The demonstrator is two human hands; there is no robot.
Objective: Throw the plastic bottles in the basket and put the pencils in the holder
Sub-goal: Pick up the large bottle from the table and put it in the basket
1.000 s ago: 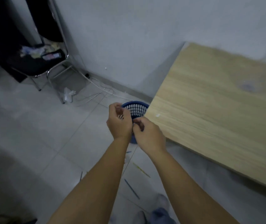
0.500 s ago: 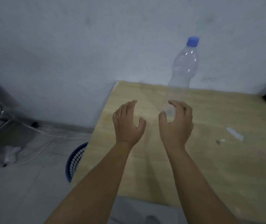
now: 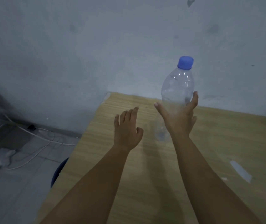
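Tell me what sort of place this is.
Probably a plain indoor workroom or spare room: a bare wooden table pushed against a scuffed painted wall, and loose white cables trailing over a tiled floor.

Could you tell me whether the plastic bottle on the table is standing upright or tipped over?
Upright: the bottle stands on the table, blue cap on top.

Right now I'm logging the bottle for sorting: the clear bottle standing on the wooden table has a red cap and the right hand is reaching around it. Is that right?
Not quite: the cap is blue, not red, as the head view shows. The rest holds: the clear bottle stands upright on the wooden table, and the right hand is open, reaching around it.
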